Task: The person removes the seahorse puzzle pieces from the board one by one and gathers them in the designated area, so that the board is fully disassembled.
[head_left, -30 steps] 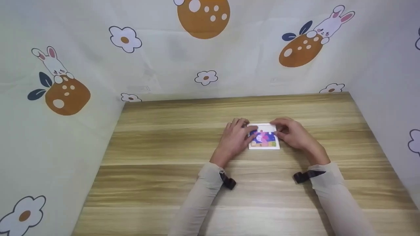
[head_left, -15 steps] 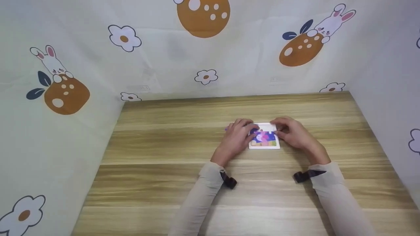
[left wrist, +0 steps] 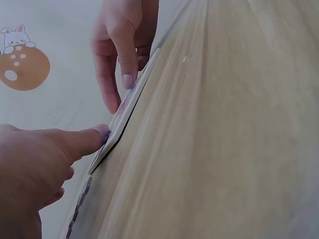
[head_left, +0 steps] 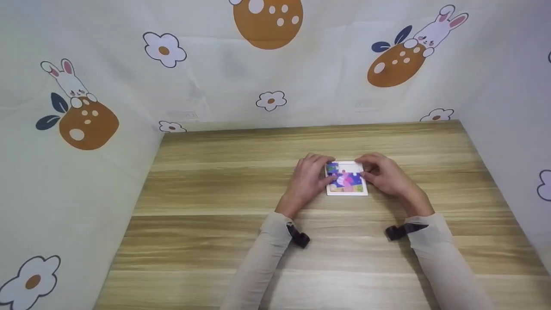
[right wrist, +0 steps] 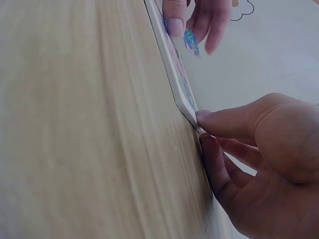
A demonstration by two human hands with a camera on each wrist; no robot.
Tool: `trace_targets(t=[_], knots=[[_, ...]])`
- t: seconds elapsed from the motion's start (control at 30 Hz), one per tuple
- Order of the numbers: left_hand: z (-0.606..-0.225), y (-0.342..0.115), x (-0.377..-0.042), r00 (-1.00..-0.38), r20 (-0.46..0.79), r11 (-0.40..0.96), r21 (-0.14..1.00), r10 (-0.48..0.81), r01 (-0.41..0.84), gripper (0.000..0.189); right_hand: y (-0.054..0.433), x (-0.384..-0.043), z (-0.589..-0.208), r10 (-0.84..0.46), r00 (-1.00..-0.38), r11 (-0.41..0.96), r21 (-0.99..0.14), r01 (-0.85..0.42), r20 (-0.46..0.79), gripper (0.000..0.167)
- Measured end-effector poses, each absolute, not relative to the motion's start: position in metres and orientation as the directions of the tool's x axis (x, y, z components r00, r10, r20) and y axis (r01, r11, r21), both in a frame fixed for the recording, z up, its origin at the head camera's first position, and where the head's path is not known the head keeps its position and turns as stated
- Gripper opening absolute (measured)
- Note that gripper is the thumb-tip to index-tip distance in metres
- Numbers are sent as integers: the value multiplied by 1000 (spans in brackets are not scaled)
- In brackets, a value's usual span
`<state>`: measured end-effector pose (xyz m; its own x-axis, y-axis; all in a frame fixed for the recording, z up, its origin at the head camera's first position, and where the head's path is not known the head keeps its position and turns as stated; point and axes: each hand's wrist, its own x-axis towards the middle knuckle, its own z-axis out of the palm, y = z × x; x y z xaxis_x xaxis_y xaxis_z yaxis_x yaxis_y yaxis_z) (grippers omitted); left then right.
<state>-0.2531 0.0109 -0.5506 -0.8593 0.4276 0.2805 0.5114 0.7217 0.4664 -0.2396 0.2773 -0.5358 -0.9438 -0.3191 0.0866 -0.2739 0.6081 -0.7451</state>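
One puzzle (head_left: 348,182), flat, picture upward

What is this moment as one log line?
Left hand: touches white square puzzle tray, left side; right hand: pinches tray, right edge; blue-green jigsaw piece: near left hand

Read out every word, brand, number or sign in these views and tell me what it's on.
None can be read in any view.
Puzzle: coloured pictures; any lettering is too small to tell.
Back wall: printed rabbits, fruit and flowers, no readable words; the faint marks low down are too blurred to read.
Black wrist straps: no legible lettering.
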Motion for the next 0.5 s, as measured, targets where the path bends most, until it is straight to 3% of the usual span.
trace_targets(t=[0.23, 0.5], knots=[[-551, 7, -252, -854, 331, 671, 528, 402, 520, 43, 277, -241, -538, -318, -945, 623, -736, -266, 73, 42], [-552, -4, -248, -836, 401, 612, 571, 374, 547, 44, 276, -241, -538, -317, -947, 620, -743, -252, 56, 42]])
